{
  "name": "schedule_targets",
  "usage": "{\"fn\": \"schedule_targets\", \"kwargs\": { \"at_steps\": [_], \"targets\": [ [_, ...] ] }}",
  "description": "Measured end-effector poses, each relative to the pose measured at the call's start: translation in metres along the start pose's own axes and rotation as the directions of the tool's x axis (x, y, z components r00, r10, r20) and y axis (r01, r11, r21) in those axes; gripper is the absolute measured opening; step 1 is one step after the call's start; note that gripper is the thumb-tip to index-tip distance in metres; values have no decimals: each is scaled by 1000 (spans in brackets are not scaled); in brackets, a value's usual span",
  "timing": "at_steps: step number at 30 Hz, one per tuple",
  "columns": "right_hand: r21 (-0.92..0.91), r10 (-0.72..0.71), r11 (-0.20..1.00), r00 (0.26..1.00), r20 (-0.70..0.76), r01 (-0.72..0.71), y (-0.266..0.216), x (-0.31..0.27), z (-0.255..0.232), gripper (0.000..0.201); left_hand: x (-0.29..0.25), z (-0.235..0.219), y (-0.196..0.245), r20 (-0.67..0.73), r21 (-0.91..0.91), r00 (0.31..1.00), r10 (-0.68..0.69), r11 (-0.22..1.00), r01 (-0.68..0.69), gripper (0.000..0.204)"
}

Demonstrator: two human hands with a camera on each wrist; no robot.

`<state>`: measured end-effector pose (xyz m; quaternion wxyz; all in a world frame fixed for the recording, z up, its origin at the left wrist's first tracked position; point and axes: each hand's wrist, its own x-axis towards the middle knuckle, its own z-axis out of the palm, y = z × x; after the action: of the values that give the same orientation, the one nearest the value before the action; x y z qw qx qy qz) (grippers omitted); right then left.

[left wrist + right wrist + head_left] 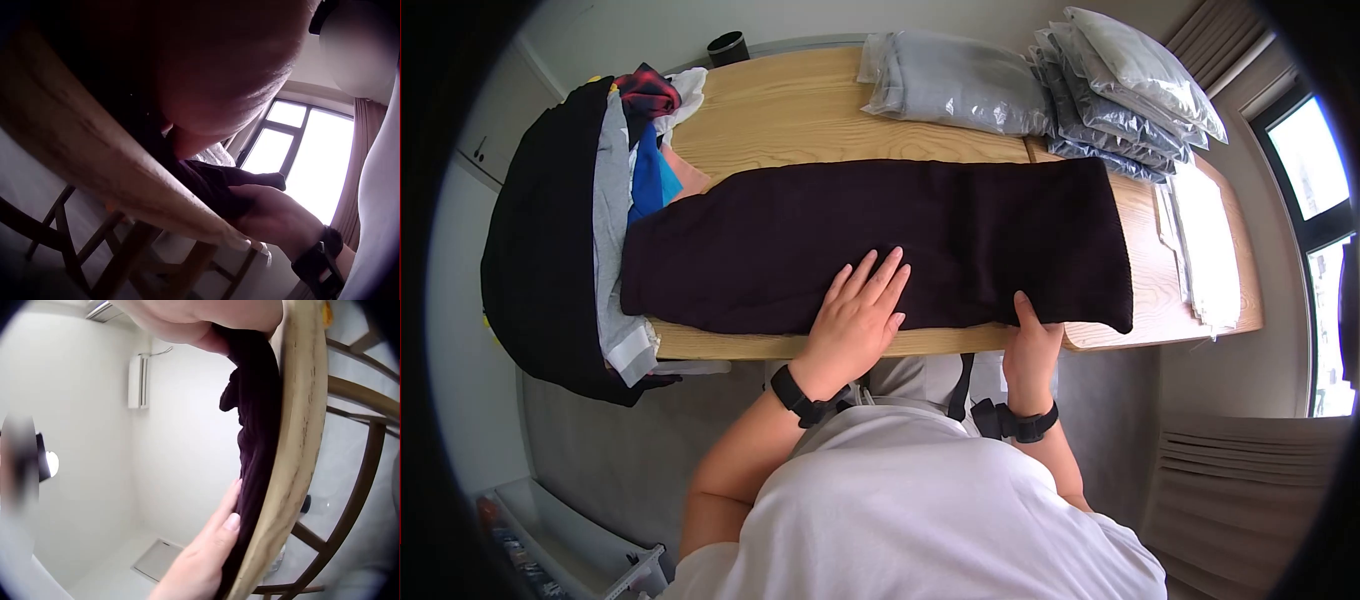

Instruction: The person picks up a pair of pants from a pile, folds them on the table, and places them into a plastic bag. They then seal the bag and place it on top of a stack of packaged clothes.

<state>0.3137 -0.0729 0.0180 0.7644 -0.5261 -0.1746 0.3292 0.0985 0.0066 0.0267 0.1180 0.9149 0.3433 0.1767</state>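
A dark plum, nearly black garment (880,225) is spread lengthwise along the table, folded into a long band with a ribbed edge at its right end. My left hand (855,315) rests flat on its near middle, fingers straight and slightly spread. Near the right end, my right hand (1032,355) grips the front edge, thumb on top and the other fingers hidden beneath the cloth. The right wrist view shows the garment (253,425) hanging close along the wooden table edge, with the left hand (203,559) lying against it.
A heap of clothes under a black garment (535,240) sits at the table's left end. Bagged grey garments (965,85) and a stack of clear-wrapped packets (1130,95) stand at the back right. White sheets (1208,250) lie right. A plastic bin (565,545) is on the floor.
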Motion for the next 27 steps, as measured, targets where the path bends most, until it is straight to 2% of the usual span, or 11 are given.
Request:
{"fn": "schedule_targets", "kwargs": {
  "at_steps": [2,4,6,8,12,16,18,22,24,26,27],
  "targets": [
    [-543,-94,828,990,109,139,-7,-9,6,35,0,0,1,-5,-6,1000,-13,1000,13,53],
    [-619,-98,757,973,209,209,-2,-13,15,40,1,-1,2,17,8,1000,-18,1000,18,53],
    [-649,-470,76,601,646,757,-13,-27,47,55,-2,4,-4,-21,76,1000,16,997,-14,52],
    [-554,-226,142,571,789,821,-19,-31,70,61,-9,15,-15,-105,-351,994,-22,936,-16,48],
    [-472,-95,-92,464,881,877,-13,-44,92,57,-35,5,-11,-66,-56,997,47,997,-51,40],
    [-451,-112,-153,438,892,879,-7,-44,99,55,-59,-28,-11,175,-294,981,-80,947,129,37],
    [-445,-124,-129,431,894,886,-9,-44,104,54,-72,-25,-22,59,-338,997,-42,939,60,35],
    [-368,-159,-113,349,924,923,3,-41,105,53,-90,-23,-49,-121,-762,919,-376,629,157,34],
    [-311,-192,-145,282,940,939,10,-40,101,52,-77,-39,-47,204,-949,782,-588,-315,10,41],
    [-320,-181,-135,294,939,938,10,-42,100,53,-59,-62,-32,275,-954,659,-700,-112,279,52],
    [-344,-197,-90,322,926,935,5,-43,100,54,-56,-57,-38,225,-959,722,-654,-18,283,51]
  ]
}}
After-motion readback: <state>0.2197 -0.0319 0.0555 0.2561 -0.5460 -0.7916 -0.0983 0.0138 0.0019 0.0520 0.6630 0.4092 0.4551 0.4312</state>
